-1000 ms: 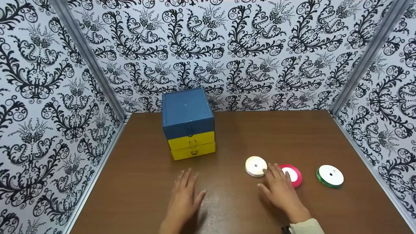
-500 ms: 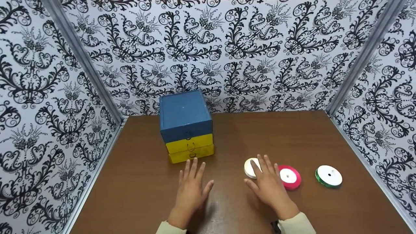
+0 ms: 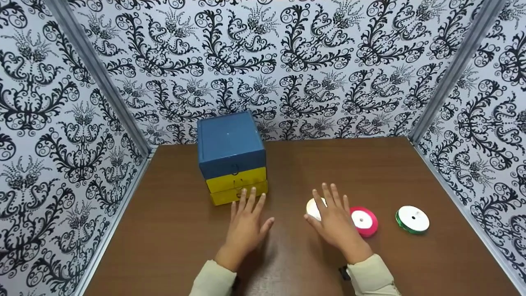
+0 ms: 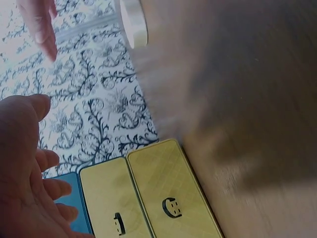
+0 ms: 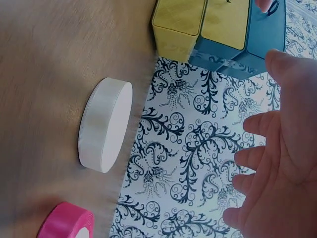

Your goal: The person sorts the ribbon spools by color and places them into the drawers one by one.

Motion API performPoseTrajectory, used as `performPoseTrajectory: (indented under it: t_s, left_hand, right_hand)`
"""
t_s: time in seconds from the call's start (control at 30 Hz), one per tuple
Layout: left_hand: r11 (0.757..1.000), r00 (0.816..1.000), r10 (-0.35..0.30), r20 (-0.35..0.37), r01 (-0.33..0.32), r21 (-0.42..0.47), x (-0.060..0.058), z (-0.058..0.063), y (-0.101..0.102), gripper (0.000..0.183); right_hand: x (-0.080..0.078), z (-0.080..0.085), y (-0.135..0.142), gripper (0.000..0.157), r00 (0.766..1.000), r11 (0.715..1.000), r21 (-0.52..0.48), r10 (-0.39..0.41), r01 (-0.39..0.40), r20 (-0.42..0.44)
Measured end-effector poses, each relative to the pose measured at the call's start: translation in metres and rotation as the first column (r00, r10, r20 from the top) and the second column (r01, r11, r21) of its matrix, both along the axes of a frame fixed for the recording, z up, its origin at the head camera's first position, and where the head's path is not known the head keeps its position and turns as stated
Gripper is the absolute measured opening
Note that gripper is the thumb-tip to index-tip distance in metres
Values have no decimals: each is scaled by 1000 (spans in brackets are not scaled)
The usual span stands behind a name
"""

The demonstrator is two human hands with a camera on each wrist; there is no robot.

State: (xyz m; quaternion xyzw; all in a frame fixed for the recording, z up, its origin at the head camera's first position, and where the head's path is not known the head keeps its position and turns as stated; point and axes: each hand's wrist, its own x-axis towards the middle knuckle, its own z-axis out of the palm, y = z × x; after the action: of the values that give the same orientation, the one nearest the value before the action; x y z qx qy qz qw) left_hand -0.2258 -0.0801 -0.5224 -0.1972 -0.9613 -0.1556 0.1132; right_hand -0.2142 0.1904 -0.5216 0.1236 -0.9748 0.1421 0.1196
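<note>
My left hand (image 3: 245, 228) hovers palm down in front of a small drawer box (image 3: 231, 142) with a blue top and two yellow drawers; its fingers are spread and hold nothing. To the right, my right hand (image 3: 335, 222) is held over the table, fingers spread too. It partly hides a white ribbon spool (image 3: 313, 210) in the head view; the right wrist view shows that white spool (image 5: 105, 124) standing apart from the hand. Just right of this hand lies a pink ribbon spool (image 3: 364, 222). A green ribbon spool with a white face (image 3: 413, 218) lies farther right.
The brown wooden table (image 3: 328, 164) is enclosed by patterned wall panels (image 3: 267, 61) at the back and both sides. Grey metal strips (image 3: 102, 78) run along the corners. Black loop handles (image 4: 172, 208) are on the yellow drawers.
Both hands have moved forward over the table, the left toward the drawer box and the right leftward over the white spool. The view has shifted slightly. The box and spools stay put.
</note>
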Motion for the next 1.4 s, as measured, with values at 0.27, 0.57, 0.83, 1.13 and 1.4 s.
performPoseTrajectory:
  t_s: [0.27,0.57,0.83,1.13,1.4]
  left_hand:
    - [994,988,-104,115,106,-17,-7,19,-28,72]
    - [988,988,-148,-50,150,34,-23,66,-72,62]
    - [991,972,-100,-215,116,64,-46,105,-105,56]
    - [912,959,120,256,-208,353,-94,146,-124,79]
    - [790,692,12,722,-449,417,-116,163,-126,91]
  right_hand:
    - [-9,-1,11,77,999,995,88,43,-42,-2]
    - [-21,-10,27,74,995,979,175,104,-101,-8]
    - [-34,-13,37,74,989,966,215,148,-146,10]
    - [-60,4,36,69,976,911,362,217,-198,-13]
    - [-66,38,1,69,969,903,351,238,-248,73]
